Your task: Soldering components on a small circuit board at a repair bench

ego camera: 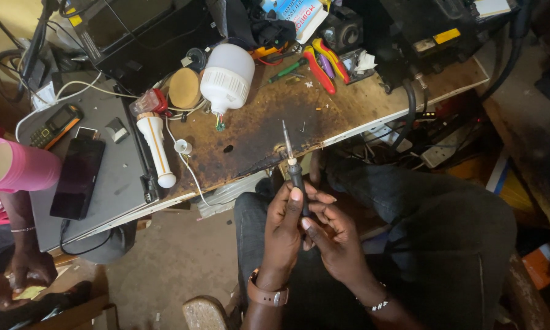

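- Left hand [282,235], lower centre: fingers curled tight around the one soldering iron [293,168], tip pointing up.
- Right hand [335,235]: fingers loosely bent, touching the iron's handle.
- Bench [256,131], upper centre: one white bulb [227,76], one white torch [155,150].
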